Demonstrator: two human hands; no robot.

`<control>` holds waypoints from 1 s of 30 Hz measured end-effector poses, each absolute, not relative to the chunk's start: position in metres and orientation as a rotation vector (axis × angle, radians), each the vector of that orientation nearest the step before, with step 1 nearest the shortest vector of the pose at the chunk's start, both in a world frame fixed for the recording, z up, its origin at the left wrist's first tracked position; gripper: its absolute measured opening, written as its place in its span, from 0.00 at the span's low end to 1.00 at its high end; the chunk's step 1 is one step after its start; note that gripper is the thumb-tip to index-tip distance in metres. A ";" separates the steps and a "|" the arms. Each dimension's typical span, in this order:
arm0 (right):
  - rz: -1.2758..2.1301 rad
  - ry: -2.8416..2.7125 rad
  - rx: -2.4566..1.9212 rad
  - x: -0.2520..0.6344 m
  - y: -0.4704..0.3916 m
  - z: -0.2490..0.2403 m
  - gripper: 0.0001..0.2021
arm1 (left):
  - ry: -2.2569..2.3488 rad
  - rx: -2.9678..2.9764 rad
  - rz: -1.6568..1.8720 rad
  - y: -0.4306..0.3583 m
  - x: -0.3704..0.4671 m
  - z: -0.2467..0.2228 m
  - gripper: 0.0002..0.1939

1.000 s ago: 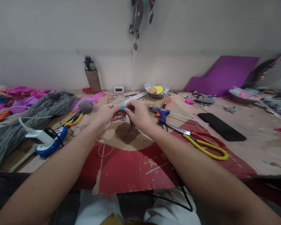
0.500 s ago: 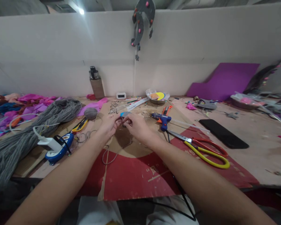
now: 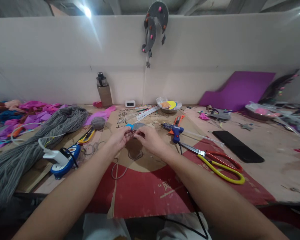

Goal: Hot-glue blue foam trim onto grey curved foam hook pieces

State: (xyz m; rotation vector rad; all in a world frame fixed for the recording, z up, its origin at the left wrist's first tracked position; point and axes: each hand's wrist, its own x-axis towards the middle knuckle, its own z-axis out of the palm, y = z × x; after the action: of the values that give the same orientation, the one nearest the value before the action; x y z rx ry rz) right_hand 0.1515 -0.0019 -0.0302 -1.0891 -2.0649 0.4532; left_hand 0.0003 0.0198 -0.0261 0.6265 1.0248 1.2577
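Observation:
My left hand point(image 3: 121, 137) and my right hand point(image 3: 147, 136) meet over the cardboard sheet point(image 3: 150, 163), fingertips nearly touching. Between them is a small item wound with grey yarn, mostly hidden by the fingers. Just beyond the fingertips a blue piece point(image 3: 129, 126) and a grey piece point(image 3: 139, 125) show. A loop of grey yarn point(image 3: 120, 176) trails below onto the red part of the cardboard. The fingers of both hands are pinched together, and what exactly they grip is too small to make out.
Right of my hands lie a blue glue gun point(image 3: 175, 130), scissors point(image 3: 215, 160) and a black phone point(image 3: 237, 146). At left are a grey yarn bundle point(image 3: 52, 133), a yarn ball point(image 3: 98, 123), a yellow cutter point(image 3: 87, 136) and a blue power socket point(image 3: 67, 161).
Both hands have shifted slightly, with the fingers a little lower in the view. The grey piece beyond them is now more visible. The whole view has tilted slightly upward.

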 end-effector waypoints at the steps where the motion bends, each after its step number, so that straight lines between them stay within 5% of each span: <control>1: 0.464 -2.084 -1.102 0.151 -0.003 -0.029 0.05 | 1.028 0.634 1.251 0.021 -0.002 -0.027 0.06; 10: 0.345 -1.997 -1.321 0.191 -0.006 0.001 0.14 | 0.938 0.680 1.333 0.020 -0.009 -0.023 0.06; 15: 0.057 -1.713 -1.899 0.250 0.004 -0.017 0.13 | 0.922 0.679 1.348 0.019 -0.010 -0.026 0.07; 22: 0.407 -1.495 -1.952 0.269 0.016 -0.058 0.09 | 1.038 0.722 1.364 0.022 -0.006 -0.033 0.09; 30: 0.643 -1.141 -1.687 0.269 0.017 -0.046 0.07 | 1.066 0.797 1.333 0.019 -0.004 -0.030 0.09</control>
State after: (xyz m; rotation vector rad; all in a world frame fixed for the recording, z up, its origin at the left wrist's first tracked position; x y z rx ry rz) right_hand 0.2692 0.0172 -0.0456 -1.6870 -1.1407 0.6433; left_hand -0.0038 0.0191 -0.0303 0.7969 1.0663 1.3326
